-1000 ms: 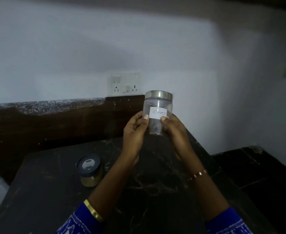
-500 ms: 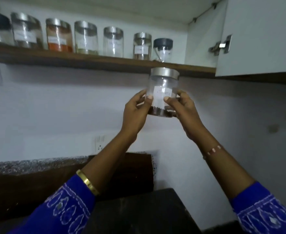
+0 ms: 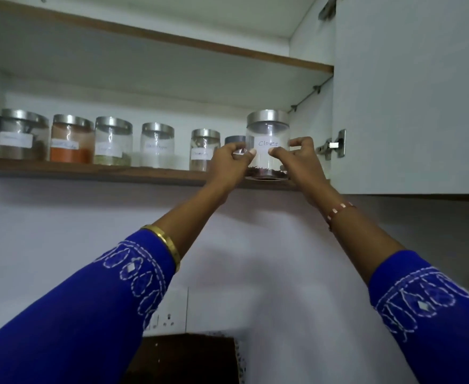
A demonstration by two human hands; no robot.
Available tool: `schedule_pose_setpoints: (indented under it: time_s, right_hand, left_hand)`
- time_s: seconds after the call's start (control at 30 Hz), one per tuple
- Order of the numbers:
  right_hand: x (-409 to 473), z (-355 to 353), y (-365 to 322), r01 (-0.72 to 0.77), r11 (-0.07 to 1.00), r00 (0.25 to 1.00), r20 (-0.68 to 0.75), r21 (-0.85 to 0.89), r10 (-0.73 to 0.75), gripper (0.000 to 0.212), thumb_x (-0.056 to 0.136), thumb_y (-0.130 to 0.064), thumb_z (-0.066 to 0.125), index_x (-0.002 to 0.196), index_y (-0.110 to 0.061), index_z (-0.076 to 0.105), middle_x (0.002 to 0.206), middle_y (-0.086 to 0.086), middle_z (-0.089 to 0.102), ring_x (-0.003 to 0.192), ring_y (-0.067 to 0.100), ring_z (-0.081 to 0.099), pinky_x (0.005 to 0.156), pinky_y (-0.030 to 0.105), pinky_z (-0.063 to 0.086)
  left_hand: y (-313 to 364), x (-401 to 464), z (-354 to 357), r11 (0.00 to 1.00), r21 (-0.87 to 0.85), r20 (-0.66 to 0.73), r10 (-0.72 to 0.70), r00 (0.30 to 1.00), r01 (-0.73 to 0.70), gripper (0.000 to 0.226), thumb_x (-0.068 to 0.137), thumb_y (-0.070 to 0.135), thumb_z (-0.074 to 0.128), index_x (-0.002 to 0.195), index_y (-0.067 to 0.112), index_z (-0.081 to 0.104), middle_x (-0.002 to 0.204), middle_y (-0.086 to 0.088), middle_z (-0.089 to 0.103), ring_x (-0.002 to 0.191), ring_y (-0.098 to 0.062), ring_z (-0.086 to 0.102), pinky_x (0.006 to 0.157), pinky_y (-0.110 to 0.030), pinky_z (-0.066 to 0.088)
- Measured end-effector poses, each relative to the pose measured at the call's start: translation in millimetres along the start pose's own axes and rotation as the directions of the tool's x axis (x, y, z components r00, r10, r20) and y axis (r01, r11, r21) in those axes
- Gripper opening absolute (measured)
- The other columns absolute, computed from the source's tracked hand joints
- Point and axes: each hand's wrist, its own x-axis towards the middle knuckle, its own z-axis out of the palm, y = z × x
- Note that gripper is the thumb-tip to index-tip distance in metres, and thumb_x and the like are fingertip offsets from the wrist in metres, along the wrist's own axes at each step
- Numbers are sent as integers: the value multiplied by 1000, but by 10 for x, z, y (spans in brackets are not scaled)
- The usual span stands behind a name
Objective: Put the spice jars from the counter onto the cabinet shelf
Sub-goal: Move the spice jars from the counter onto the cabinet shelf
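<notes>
Cloves jar [image 3: 267,144], clear with a metal lid and a white handwritten label, stands at the right end of the cabinet shelf [image 3: 89,173], its base at the shelf's front edge; whether it rests fully on the board cannot be told. Left hand [image 3: 229,162] grasps its left side with thumb and fingers curled round the glass, and right hand [image 3: 299,159] pinches its right side the same way, thumb on the label. A few dark cloves lie at the bottom of the jar.

To the left of the left hand, a row of other jars [image 3: 111,141] lines the same brown-edged shelf, most with metal lids and paper labels, one holding orange powder [image 3: 71,153]. Just behind the left hand's fingers sits a dark-lidded jar [image 3: 234,139]. Above both hands runs a second shelf [image 3: 172,40]. To the right of the right hand the white cabinet door [image 3: 410,92] stands open on its hinge [image 3: 334,145]. Below the arms the wall is pale, with a socket plate [image 3: 169,314] and a dark backsplash [image 3: 189,356].
</notes>
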Motion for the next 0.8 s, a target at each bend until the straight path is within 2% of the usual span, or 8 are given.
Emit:
schedule_pose_setpoints:
  time_s: [0.13, 0.23, 0.33, 0.4, 0.47, 0.57, 0.7, 0.8]
  right_hand:
    - [331, -42, 163, 31, 1000, 999, -18, 0, -31, 44, 90, -23, 56, 127, -8, 37, 76, -4, 47, 66, 4, 49, 53, 15, 44]
    - [552, -73, 328, 52, 997, 999, -11, -55, -52, 44, 93, -23, 52, 131, -9, 36, 78, -5, 49, 69, 5, 50, 54, 13, 39]
    - [701, -66, 548, 76, 986, 997, 26, -149, -73, 47, 94, -20, 51, 135, -7, 34, 104, 7, 55, 96, 20, 58, 53, 8, 37]
    - [785, -41, 703, 91, 977, 996, 27, -194, -87, 47, 95, -22, 50, 136, -6, 34, 120, 15, 57, 108, 26, 57, 62, 17, 39]
    - [866, -18, 819, 92, 966, 996, 13, -243, -91, 48, 95, -27, 48, 136, -6, 33, 120, 18, 59, 108, 28, 57, 74, 23, 38]
    - [959, 16, 922, 91, 942, 994, -35, -324, -108, 45, 93, -27, 53, 127, -3, 36, 114, 19, 61, 103, 31, 59, 73, 26, 36]
    - [993, 63, 1033, 111, 846, 983, -70, -521, -172, 36, 88, -19, 60, 117, -2, 45, 110, 17, 62, 103, 31, 59, 70, 25, 34]
    - [1039, 48, 1080, 100, 800, 983, -68, -591, -173, 26, 91, -12, 53, 115, -1, 52, 111, 18, 63, 104, 31, 58, 74, 27, 38]
  left_hand:
    - [13, 234, 216, 990, 114, -1, 88, 996, -87, 45, 90, 24, 57, 131, 8, 49, 120, -11, 62, 107, -23, 61, 95, -39, 50]
    - [-69, 451, 379, 979, 161, 33, 123, 992, -127, 41, 90, 15, 56, 129, 5, 51, 111, -2, 59, 103, -15, 56, 86, -31, 48]
    - [-241, 619, 516, 971, 211, 39, 109, 993, -114, 42, 87, 11, 59, 128, 6, 54, 122, -7, 62, 110, -22, 58, 90, -30, 46]
    - [-360, 691, 602, 965, 241, 30, 99, 995, -103, 44, 86, 11, 60, 130, 8, 53, 124, -10, 62, 110, -23, 59, 88, -25, 43]
    - [-434, 762, 676, 944, 305, 2, 128, 992, -123, 45, 84, 12, 63, 128, 8, 52, 121, -12, 63, 109, -23, 59, 86, -24, 43]
    - [-469, 896, 759, 900, 416, -9, 149, 989, -132, 48, 81, 12, 67, 125, 3, 51, 122, -14, 60, 112, -26, 57, 89, -30, 44]
    - [-513, 1065, 827, 813, 578, 52, 46, 998, -68, 20, 82, 3, 63, 101, 6, 60, 116, -18, 63, 107, -29, 58, 80, -29, 44]
    - [-518, 1152, 853, 777, 626, 112, -6, 994, -66, 36, 86, -2, 51, 122, -1, 53, 125, -20, 57, 96, -22, 51, 75, -27, 41]
